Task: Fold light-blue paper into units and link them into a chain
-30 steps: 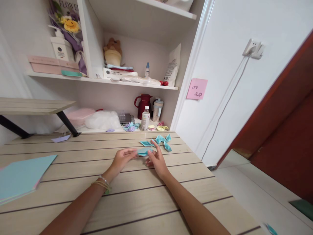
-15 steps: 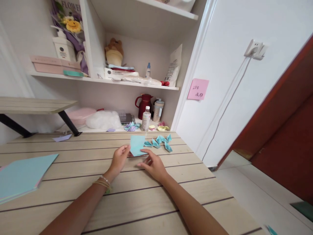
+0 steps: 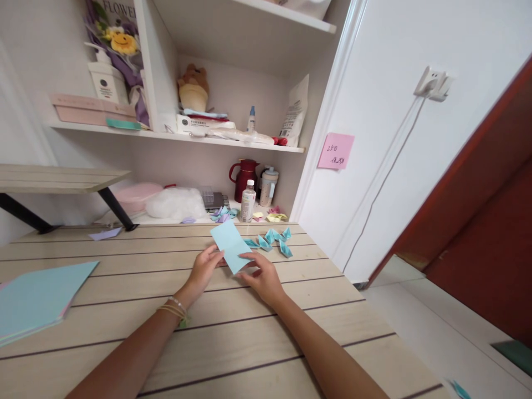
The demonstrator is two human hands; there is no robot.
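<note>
Between my hands a light-blue sheet of paper (image 3: 231,244) is held tilted just above the table, a faint crease across it. My left hand (image 3: 206,266) grips its left edge, with the fingers partly behind the sheet. At the lower right edge, my right hand (image 3: 261,277) pinches the paper between thumb and fingers. Just beyond my right hand lie several small folded blue paper pieces (image 3: 266,243), partly hidden by the sheet.
A stack of coloured paper (image 3: 41,299) lies on the slatted table (image 3: 199,343) at the left. A small riser (image 3: 62,178) stands behind it. At the back are a plastic bottle (image 3: 248,202), a red jug (image 3: 246,172) and folded scraps (image 3: 224,214).
The sheet has turned and tilted and now shows as a longer rectangle, its lower corner nearer my right hand. My right hand has closed on its edge.
</note>
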